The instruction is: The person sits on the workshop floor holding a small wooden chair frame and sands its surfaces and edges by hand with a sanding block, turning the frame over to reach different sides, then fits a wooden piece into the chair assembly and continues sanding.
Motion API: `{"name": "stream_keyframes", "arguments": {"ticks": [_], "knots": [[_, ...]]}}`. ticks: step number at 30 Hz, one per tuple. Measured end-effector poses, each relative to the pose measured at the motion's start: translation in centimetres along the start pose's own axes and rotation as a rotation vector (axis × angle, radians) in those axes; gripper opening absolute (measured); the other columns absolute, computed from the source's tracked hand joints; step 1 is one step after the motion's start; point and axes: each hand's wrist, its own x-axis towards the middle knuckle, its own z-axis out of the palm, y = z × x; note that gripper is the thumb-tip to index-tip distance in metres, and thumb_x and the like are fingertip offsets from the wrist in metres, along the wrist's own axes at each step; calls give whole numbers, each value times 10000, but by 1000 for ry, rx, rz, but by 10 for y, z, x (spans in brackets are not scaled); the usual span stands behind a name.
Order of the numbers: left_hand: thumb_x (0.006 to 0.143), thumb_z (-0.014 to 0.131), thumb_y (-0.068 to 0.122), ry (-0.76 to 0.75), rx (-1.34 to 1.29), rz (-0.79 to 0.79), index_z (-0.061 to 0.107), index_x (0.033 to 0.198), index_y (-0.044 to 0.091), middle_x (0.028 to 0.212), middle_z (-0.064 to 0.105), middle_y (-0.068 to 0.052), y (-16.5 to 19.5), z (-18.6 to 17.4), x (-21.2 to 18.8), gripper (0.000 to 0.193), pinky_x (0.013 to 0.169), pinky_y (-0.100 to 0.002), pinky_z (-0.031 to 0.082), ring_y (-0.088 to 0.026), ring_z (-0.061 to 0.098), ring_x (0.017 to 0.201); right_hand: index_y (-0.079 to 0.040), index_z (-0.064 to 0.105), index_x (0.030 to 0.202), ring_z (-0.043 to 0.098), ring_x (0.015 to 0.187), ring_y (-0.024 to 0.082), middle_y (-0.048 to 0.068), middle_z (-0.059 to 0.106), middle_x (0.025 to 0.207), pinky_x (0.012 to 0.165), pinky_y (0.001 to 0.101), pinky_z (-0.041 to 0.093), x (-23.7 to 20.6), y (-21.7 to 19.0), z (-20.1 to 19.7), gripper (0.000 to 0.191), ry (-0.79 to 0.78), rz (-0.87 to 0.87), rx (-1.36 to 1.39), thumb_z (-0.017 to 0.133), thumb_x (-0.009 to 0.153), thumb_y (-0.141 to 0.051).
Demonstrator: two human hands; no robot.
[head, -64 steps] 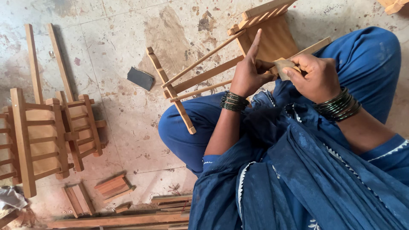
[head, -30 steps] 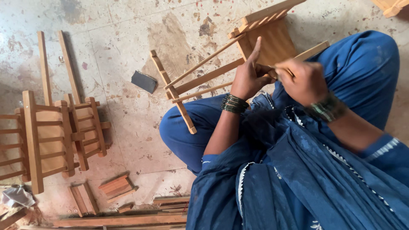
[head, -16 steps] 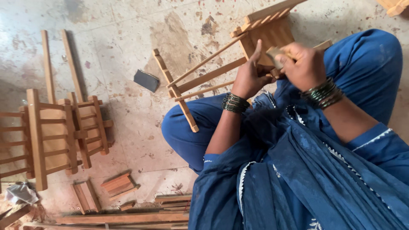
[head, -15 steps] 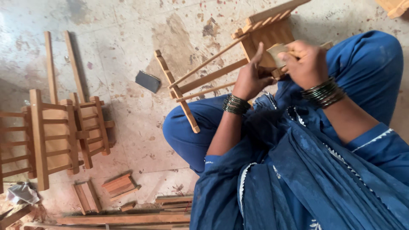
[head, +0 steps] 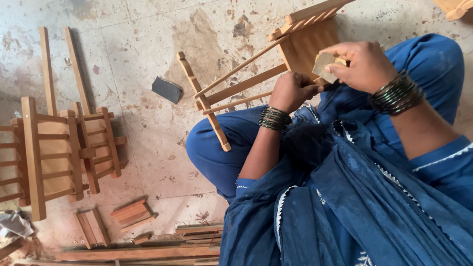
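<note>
I see left hand (head: 291, 91) fisted on the small slatted wooden chair frame (head: 276, 74), right hand (head: 362, 64) pinching a tan sandpaper scrap (head: 323, 65) – loose grip could let the frame twist off my knee.

The small slatted chair frame of pale unfinished wood (head: 276, 83) looks matt and dry, its rails smooth but unvarnished. The folded tan sheet of abrasive paper (head: 324, 66), pinched in the right hand (head: 362, 66), shows a dull, gritty face. The left hand (head: 291, 91) closes on a wooden rail. Both wrists carry stacked dark metal bangles (head: 396, 93) with a faint sheen. The person's blue cloth garment (head: 354, 197) is soft, matt, creased, edged in white trim. At nine o'clock, the stacked bare wooden chair frames (head: 54, 152) look raw and matt. The pale stone floor (head: 143, 54) is rough, stained, dusty. The dark flat grey block (head: 166, 89) appears matt.
</note>
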Motion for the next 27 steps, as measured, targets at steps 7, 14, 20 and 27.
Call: {"name": "stream_keyframes", "arguments": {"ticks": [7, 14, 20, 27], "knots": [[754, 821, 344, 30, 62, 46, 815, 806, 79, 645, 753, -60, -3, 1, -1, 270, 602, -327, 570, -173, 734, 576, -210, 748, 1299, 726, 852, 346, 180, 750, 1040, 842, 441, 583, 38, -6, -6, 440, -233, -102, -389, 714, 862, -259], [747, 822, 350, 47, 53, 50, 806, 769, 99, 622, 744, -37, 1, 1, -3, 252, 595, -333, 580, -161, 751, 577, -212, 754, 1233, 729, 959, 358, 114, 767, 1089, 905, 457, 569, 85, 7, 16, 423, -515, -165, -555, 747, 819, -297], [732, 829, 357, 81, 128, 88, 814, 773, 131, 634, 740, -52, 0, 3, -1, 230, 608, -362, 567, -226, 727, 582, -261, 742, 1260, 739, 949, 348, 100, 765, 1070, 893, 446, 584, 90, -8, 26, 423, -606, -166, -734, 744, 838, -277], [730, 829, 357, 116, 124, 108, 813, 789, 142, 649, 735, -71, -1, 3, -4, 224, 623, -385, 566, -254, 718, 603, -297, 748, 1252, 736, 961, 342, 97, 770, 1061, 879, 464, 582, 85, -19, 26, 397, -595, -108, -765, 744, 855, -280]]}}
